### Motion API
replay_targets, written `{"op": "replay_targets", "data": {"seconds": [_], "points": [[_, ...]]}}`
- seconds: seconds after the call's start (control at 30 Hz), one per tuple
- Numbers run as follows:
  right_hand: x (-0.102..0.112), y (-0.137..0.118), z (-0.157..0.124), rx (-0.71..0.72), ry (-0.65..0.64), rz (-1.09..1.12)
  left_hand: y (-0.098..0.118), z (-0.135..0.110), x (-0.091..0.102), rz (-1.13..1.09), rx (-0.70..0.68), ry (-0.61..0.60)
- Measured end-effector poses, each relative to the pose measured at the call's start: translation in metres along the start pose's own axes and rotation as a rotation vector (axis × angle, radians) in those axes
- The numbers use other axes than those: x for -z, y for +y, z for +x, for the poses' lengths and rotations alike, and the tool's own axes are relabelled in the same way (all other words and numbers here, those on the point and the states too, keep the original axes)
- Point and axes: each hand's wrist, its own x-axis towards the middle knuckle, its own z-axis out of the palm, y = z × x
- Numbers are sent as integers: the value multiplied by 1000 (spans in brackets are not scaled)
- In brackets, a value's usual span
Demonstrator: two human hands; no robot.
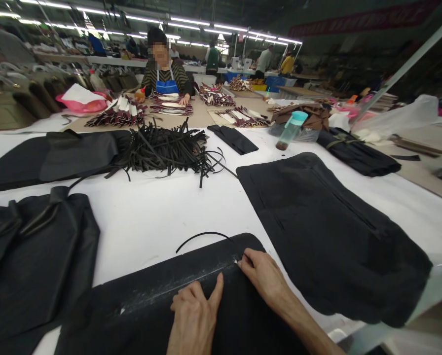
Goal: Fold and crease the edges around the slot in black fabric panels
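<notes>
A black sheet panel [150,276] lies in front of me, with a straight, whitish-smeared line across its upper part. Small white spots show at both ends of that line. My left hand [195,315] rests on the panel just below the line, one digit stretched out and apart from the other, bent fingers. At the line's right end, my right hand [263,276] has its thumb and fingertips pinched together beside a white spot; whatever is between them is too small to make out. A thin black strip [202,234] curves over the panel's far edge.
Another black panel [328,236] lies at right, and folded black pieces [39,246] at left. Beyond are a heap of black strips [165,148], a teal-lidded bottle [292,129] and a black bundle [361,153]. Across the table a person [165,74] handles maroon-and-white pieces [171,103].
</notes>
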Motion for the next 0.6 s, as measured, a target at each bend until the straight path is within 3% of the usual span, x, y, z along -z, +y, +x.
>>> {"op": "replay_targets", "data": {"seconds": [0.3, 0.43, 0.5, 0.6], "points": [[-2, 3, -1, 18, 41, 40, 2, 13, -19, -213, -33, 46], [2, 6, -7, 56, 143, 260, 0, 10, -17, -179, -31, 94], [1, 5, -14, 167, 173, 325, 1, 10, -17, -144, -19, 102], [-9, 3, -27, 510, 202, 195, 4, 10, -21, -185, -7, 125]]}}
